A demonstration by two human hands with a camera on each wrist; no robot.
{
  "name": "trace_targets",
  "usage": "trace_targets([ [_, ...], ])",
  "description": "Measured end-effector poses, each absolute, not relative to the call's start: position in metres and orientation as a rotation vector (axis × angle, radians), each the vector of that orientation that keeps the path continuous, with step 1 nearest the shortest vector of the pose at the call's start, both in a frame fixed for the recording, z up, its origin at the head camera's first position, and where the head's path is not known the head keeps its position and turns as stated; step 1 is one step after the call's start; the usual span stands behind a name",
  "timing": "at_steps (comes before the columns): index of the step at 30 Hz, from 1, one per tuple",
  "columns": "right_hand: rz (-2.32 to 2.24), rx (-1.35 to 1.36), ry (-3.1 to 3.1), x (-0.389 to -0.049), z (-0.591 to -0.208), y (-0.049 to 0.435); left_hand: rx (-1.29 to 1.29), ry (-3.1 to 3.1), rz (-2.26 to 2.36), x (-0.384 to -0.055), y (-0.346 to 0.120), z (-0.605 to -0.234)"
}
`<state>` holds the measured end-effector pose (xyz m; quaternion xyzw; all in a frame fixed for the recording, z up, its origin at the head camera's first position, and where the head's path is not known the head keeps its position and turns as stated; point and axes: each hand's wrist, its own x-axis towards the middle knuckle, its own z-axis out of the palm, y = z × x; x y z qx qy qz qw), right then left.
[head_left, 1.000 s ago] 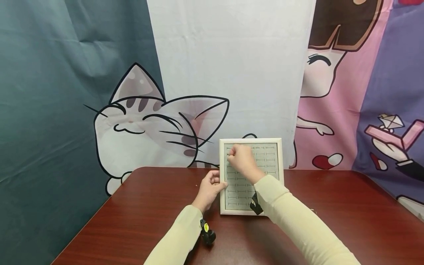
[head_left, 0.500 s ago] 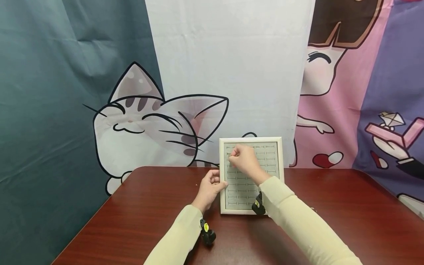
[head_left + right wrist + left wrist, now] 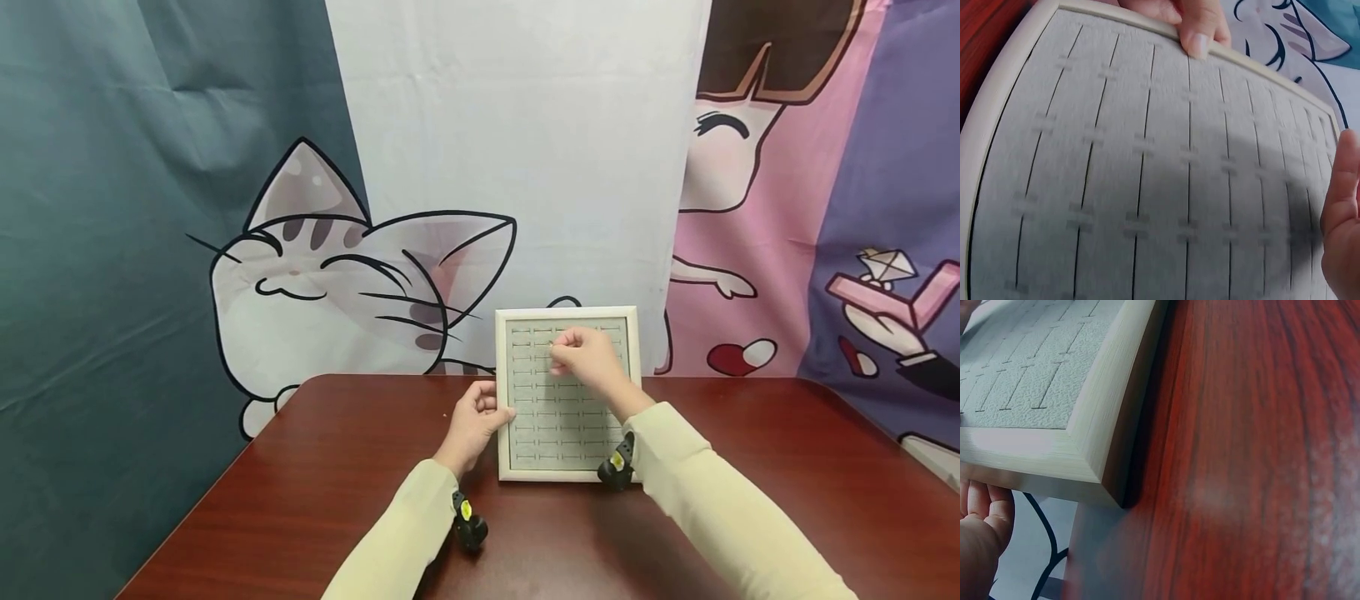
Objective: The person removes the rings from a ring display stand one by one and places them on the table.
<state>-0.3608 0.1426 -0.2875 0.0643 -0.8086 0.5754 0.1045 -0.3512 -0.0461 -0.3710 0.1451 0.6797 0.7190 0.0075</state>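
A cream-framed ring display board [image 3: 536, 408] with a grey padded face and rows of short slots stands upright on the table, leaning slightly back. My left hand [image 3: 471, 423] grips its left side, thumb on the frame's front and the other fingers behind. Before the upper middle of the board, my right hand [image 3: 592, 362] has thumb and index finger together on a tiny gold-coloured piece [image 3: 551, 343], too small to make out its kind. In the right wrist view the slots [image 3: 1141, 181] near the camera hold nothing, and the right hand's fingertips are out of frame.
The reddish-brown wooden table [image 3: 315, 500] reaches back to a printed cloth backdrop [image 3: 525, 125] with a cartoon cat. A black wrist camera [image 3: 470, 529] hangs at the left sleeve, another camera [image 3: 617, 467] at the right sleeve in front of the board's lower right corner.
My right hand has moved right and slightly down from the board's upper left, uncovering the left columns of slots. My left hand keeps its grip on the frame.
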Motion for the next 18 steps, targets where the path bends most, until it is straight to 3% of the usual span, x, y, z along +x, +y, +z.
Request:
trace_targets([
  [18, 1.763, 0.099, -2.335, -0.323, -0.315, 0.211, 0.433, 2.144, 2.236, -0.346, -0.046, -0.366],
])
